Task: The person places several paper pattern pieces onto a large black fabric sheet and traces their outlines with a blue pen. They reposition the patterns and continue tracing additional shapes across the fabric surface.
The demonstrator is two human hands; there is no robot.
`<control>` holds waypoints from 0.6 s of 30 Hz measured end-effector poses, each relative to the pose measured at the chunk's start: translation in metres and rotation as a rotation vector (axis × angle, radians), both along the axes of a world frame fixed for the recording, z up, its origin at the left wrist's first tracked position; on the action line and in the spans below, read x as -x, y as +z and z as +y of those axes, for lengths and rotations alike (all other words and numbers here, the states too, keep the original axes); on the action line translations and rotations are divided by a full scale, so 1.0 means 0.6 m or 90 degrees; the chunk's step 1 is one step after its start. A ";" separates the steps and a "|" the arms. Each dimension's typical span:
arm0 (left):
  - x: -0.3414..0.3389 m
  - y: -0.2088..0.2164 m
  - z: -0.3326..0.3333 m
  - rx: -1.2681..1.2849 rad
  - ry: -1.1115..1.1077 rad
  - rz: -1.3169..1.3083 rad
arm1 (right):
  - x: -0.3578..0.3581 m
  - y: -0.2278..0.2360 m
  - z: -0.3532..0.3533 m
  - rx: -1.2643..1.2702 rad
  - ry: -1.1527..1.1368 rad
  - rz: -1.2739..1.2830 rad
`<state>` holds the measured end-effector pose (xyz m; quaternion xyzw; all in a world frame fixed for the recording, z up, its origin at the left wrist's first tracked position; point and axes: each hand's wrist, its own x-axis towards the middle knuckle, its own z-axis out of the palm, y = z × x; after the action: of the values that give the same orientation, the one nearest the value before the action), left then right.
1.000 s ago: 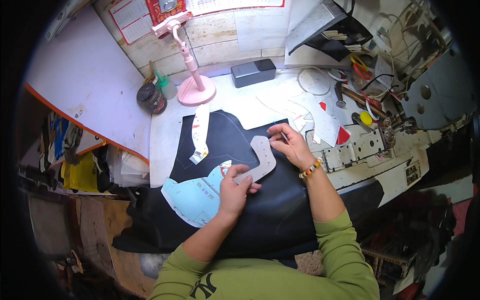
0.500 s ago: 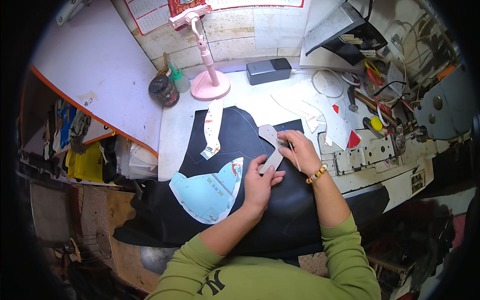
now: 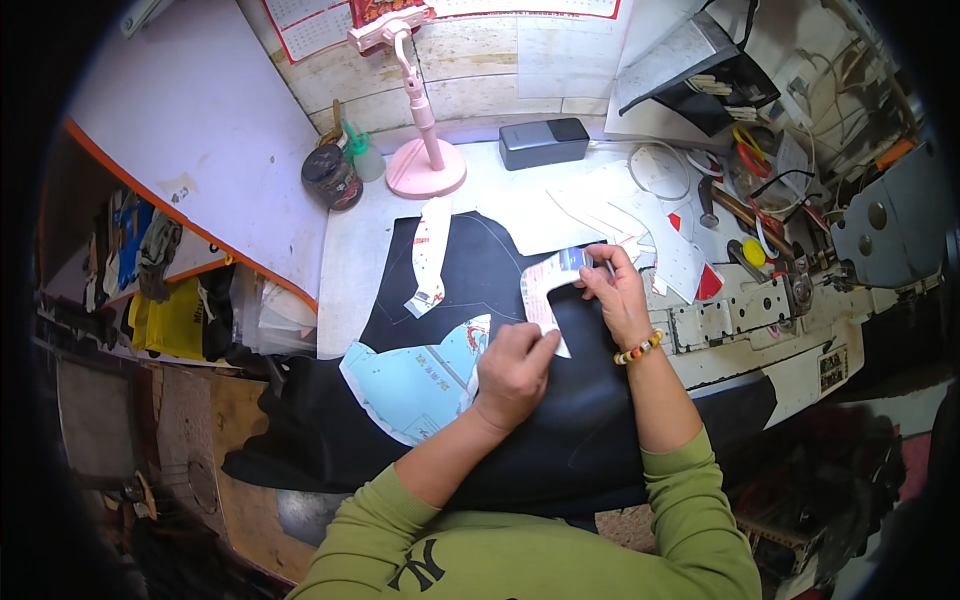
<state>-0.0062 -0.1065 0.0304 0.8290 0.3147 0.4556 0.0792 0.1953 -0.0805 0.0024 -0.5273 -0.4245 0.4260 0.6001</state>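
An angled card pattern piece (image 3: 537, 290), pale with printed marks, is held just over a black sheet (image 3: 380, 330) of leather-like material. My left hand (image 3: 515, 375) pinches its lower end between thumb and fingers. At the upper right end, my right hand (image 3: 618, 295) grips its dark-blue printed corner. Thin pale outlines are drawn on the black sheet. Left of my hands, a light-blue curved pattern piece (image 3: 405, 385) lies on the sheet, partly covered by my left hand. Farther back rests a narrow white pattern piece (image 3: 430, 250). No pen shows in either hand.
A pink stand (image 3: 427, 170), a dark jar (image 3: 332, 178) and a grey box (image 3: 543, 144) stand along the back. White paper scraps (image 3: 665, 245), a hammer (image 3: 707, 205) and other tools crowd the right, beside a sewing machine (image 3: 885, 225). An orange-edged shelf (image 3: 200, 220) borders the left.
The angled pattern piece has been turned over, from its plain grey face to its printed one. My left hand has rolled knuckles-up; the thin pen seen earlier by my right hand is out of sight.
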 end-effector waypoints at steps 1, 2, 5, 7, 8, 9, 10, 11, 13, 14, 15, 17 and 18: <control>-0.004 -0.003 -0.002 -0.019 -0.012 0.031 | -0.001 -0.006 0.002 0.011 -0.033 -0.026; -0.009 -0.006 -0.003 -0.034 -0.012 0.059 | 0.000 -0.012 0.005 0.014 -0.055 0.003; -0.025 -0.020 0.002 -0.040 -0.015 0.106 | -0.005 -0.021 0.010 0.041 -0.066 -0.058; -0.031 -0.029 0.011 -0.038 -0.013 0.112 | -0.006 -0.021 0.005 0.018 -0.076 -0.141; -0.033 -0.033 0.016 -0.039 -0.011 0.107 | -0.006 -0.020 0.004 0.013 -0.089 -0.193; -0.035 -0.037 0.021 -0.037 -0.009 0.100 | -0.007 -0.019 0.005 -0.012 -0.110 -0.264; -0.035 -0.041 0.024 -0.033 -0.006 0.112 | -0.008 -0.018 0.005 -0.050 -0.127 -0.341; -0.034 -0.044 0.028 -0.028 -0.003 0.120 | -0.009 -0.017 0.006 -0.094 -0.145 -0.418; -0.031 -0.049 0.035 -0.021 -0.007 0.132 | -0.014 -0.014 0.005 -0.079 -0.171 -0.430; -0.029 -0.050 0.038 -0.020 -0.013 0.135 | -0.016 -0.012 0.004 -0.075 -0.185 -0.436; -0.027 -0.052 0.040 -0.014 -0.019 0.136 | -0.019 -0.010 0.004 -0.066 -0.190 -0.430; -0.020 -0.053 0.044 -0.016 -0.031 0.151 | -0.025 -0.004 0.002 -0.036 -0.202 -0.412; -0.018 -0.053 0.046 -0.011 -0.036 0.155 | -0.028 -0.001 0.000 -0.028 -0.208 -0.409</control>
<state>0.0047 -0.0788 -0.0016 0.8872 0.2946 0.3521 0.0461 0.2118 -0.0805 0.0017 -0.6822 -0.5106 0.1279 0.5075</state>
